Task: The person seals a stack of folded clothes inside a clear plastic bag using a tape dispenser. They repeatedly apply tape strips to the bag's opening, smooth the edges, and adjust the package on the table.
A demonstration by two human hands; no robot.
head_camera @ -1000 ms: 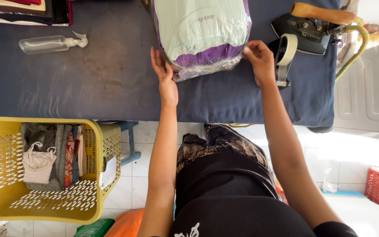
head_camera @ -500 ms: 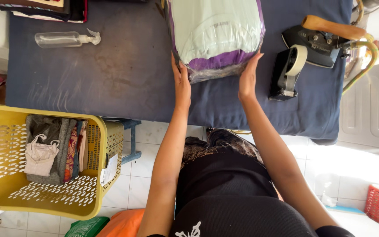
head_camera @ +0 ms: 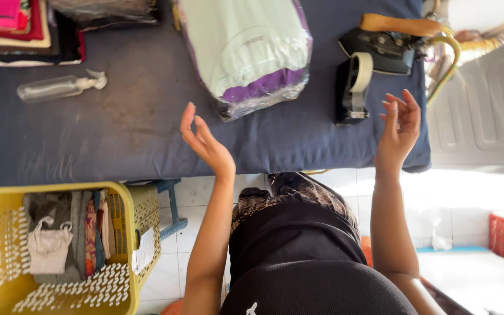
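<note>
1. At the top centre of the frame, a bagged bundle of folded clothes (head_camera: 246, 52) in clear plastic, pale green over purple, lies on the dark blue padded surface (head_camera: 118, 140).
2. Both hands have just let go of it: half a second ago they pressed its near end, now nothing touches it.
3. Left hand (head_camera: 205, 140) lifted, fingers spread, empty, near the bundle's corner.
4. Right hand (head_camera: 401, 125) open, empty, beside the tape dispenser (head_camera: 354, 87) and iron (head_camera: 392, 44).
5. Spray bottle (head_camera: 59, 87) upper left; yellow laundry basket (head_camera: 129, 233) lower left.
6. Judgement: bundle looks released where it lies.
</note>
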